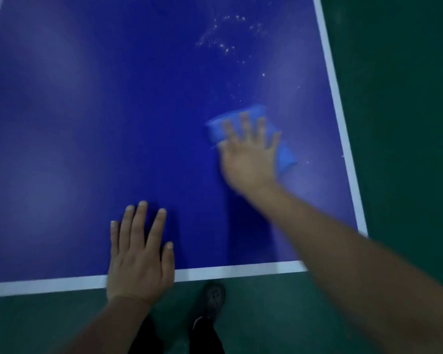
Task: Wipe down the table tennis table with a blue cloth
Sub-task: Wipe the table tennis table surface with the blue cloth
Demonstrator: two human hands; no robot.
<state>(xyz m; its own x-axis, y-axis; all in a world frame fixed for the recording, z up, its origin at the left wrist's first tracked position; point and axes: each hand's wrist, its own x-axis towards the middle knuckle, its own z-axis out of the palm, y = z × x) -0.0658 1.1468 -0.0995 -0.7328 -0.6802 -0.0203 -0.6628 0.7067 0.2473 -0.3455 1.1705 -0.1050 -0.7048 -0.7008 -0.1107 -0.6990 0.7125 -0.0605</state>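
The blue table tennis table (87, 123) fills most of the view, with white lines along its near and right edges. A folded light blue cloth (287, 157) lies on the right part of the table. My right hand (248, 154) presses flat on the cloth with straight, spread fingers and is blurred. My left hand (138, 254) rests flat on the table at the near edge, fingers straight, holding nothing. White specks (223, 39) are scattered on the surface beyond the cloth.
The green floor (407, 98) lies to the right of and below the table. The table's near right corner (361, 231) is beside my right forearm. My shoe (215, 297) stands on the floor just below the near edge.
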